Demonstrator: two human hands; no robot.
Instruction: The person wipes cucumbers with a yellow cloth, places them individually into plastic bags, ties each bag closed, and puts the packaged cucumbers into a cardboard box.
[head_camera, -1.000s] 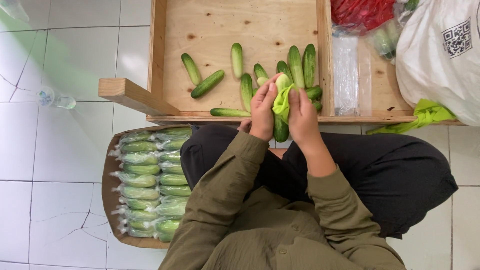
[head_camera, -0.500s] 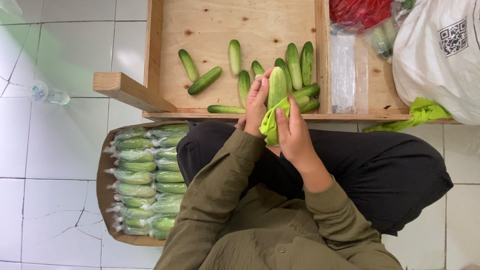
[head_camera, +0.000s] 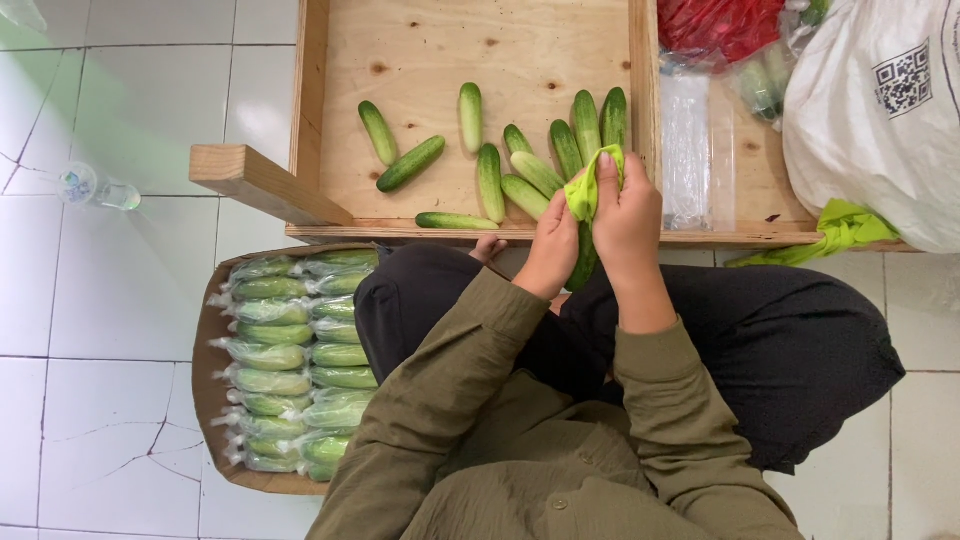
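My left hand grips a green cucumber that points down toward my lap. My right hand holds a yellow-green cloth bunched over the cucumber's upper end. Both hands meet just above the near rim of a shallow wooden tray. Several loose cucumbers lie on the tray's floor right behind my hands.
A brown box of plastic-wrapped cucumbers sits on the white tiled floor by my left knee. A stack of clear plastic bags lies in the tray's right section. A big white sack and a red bag are at the right.
The cloth has slid up the cucumber, from its lower half to its top end. Both hands have turned a little around it and stayed in place over the tray's rim.
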